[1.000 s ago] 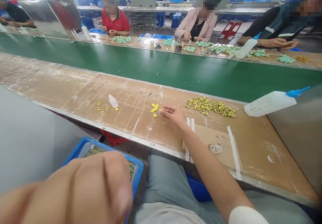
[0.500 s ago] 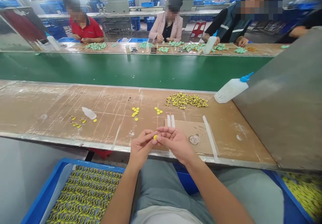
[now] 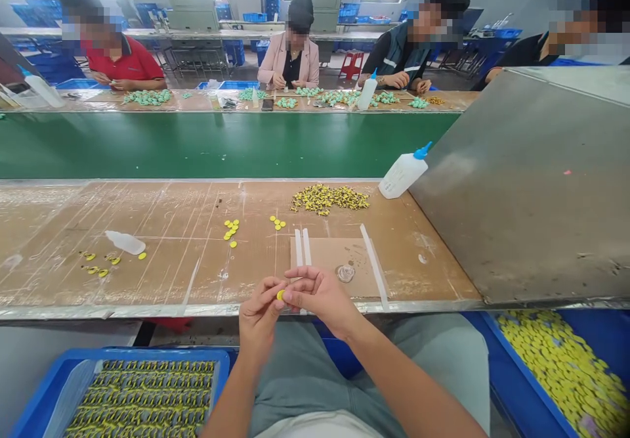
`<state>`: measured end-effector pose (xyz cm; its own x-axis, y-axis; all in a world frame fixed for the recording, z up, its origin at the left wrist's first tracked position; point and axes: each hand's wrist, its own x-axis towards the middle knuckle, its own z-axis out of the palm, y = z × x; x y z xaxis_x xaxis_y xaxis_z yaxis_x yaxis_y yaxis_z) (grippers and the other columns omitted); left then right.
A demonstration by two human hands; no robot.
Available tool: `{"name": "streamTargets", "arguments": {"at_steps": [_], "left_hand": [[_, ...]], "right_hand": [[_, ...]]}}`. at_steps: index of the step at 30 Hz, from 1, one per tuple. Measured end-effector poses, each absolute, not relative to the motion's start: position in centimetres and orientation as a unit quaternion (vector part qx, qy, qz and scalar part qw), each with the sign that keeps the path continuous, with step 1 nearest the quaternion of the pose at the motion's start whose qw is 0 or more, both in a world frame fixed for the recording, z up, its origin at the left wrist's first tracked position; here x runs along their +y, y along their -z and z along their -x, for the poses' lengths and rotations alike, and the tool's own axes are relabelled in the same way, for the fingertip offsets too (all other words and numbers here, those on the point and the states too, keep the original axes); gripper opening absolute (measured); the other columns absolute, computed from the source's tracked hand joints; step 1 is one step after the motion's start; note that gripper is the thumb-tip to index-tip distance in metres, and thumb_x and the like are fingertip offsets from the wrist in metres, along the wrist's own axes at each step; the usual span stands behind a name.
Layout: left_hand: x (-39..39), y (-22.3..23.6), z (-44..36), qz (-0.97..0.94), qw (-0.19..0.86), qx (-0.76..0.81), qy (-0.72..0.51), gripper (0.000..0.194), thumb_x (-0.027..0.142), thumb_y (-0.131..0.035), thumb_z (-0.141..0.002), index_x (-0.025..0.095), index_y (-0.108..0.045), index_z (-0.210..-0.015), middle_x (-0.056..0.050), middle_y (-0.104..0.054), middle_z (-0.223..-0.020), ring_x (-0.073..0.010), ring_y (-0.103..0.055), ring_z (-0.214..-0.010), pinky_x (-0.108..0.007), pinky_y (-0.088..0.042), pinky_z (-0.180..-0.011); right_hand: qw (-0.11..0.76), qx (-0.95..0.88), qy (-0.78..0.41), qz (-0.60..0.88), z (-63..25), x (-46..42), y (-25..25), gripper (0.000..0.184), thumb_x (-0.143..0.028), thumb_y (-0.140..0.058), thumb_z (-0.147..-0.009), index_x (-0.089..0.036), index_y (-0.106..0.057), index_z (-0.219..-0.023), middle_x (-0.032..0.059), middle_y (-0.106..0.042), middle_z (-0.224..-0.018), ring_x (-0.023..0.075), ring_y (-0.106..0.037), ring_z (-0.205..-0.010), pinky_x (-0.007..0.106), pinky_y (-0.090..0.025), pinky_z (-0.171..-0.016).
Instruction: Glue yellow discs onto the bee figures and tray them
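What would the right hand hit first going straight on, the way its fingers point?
Likely the left hand, directly ahead of the right hand; the yellow disc sits between the two, and depth there is unclear.

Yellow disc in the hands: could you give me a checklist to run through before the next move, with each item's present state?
1. Disc held at the fingertips: ok, the left hand and right hand meet at it.
2. Any small part attached to it: cannot tell, fingers hide too much.
3. Loose discs on the table: ok, grouped beyond the hands.
4. Pile of yellow-and-dark parts apart from the hands: ok, farther back.
5. Small bottle upright: not ok, lying down.
6. Blue nozzle unblocked: cannot tell.
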<state>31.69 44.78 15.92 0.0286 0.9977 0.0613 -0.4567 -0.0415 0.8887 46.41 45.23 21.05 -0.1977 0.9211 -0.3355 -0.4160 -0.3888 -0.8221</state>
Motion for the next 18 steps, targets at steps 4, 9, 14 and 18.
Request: {"name": "streamTargets", "arguments": {"at_steps": [4,9,14,18], "left_hand": [[44.5,-15.8,-32.6,-0.298,0.621,0.354,-0.633,0.026,0.033,-0.091,-0.067,0.024,-0.083,-0.090,-0.008,-0.074,-0.095,-0.0174,-0.069,-0.089,-0.025,-0.059,-0.079],[44.7,-16.3,-32.7,-0.205,0.645,0.384,-0.627,0.033,0.031,-0.095,-0.059,0.022,-0.082,-0.088,-0.008,-0.078,-0.085,-0.0122,-0.070,-0.070,-0.017,-0.058,-0.064],[44.0,-15.9,-32.1,-0.148,0.633,0.427,-0.628,0.044,0.028,-0.099,-0.048,0.022,-0.082,-0.089,-0.007,-0.079,-0.086,-0.0130,-0.073,-0.070,-0.018,-0.061,-0.066],[43.4,-15.6,-31.6,-0.113,0.615,0.473,-0.620,0.048,0.026,-0.101,-0.040,0.018,-0.081,-0.082,-0.008,-0.080,-0.088,-0.0129,-0.074,-0.069,-0.016,-0.062,-0.069]], "right_hand": [[0.450,-0.409,-0.625,0.490,-47.4,45.7,-20.0,0.068,-0.054,-0.094,-0.059,-0.017,-0.068,-0.110,0.0066,-0.075,-0.077,0.0205,-0.069,-0.065,0.028,-0.056,-0.055],[0.446,-0.534,-0.332,0.637,-54.1,51.4,-19.0,0.039,-0.054,-0.066,-0.089,-0.018,-0.072,-0.102,0.0096,-0.074,-0.094,0.0232,-0.070,-0.084,0.036,-0.057,-0.079],[0.345,-0.593,-0.217,0.694,-60.4,60.0,-16.7,0.022,-0.035,-0.069,-0.093,-0.017,-0.070,-0.104,0.0081,-0.071,-0.095,0.0237,-0.066,-0.093,0.043,-0.051,-0.094],[0.246,-0.668,-0.185,0.677,-61.4,62.9,-15.2,0.024,-0.036,-0.067,-0.097,-0.015,-0.067,-0.106,0.0073,-0.066,-0.108,0.0233,-0.063,-0.104,0.046,-0.051,-0.097]]}}
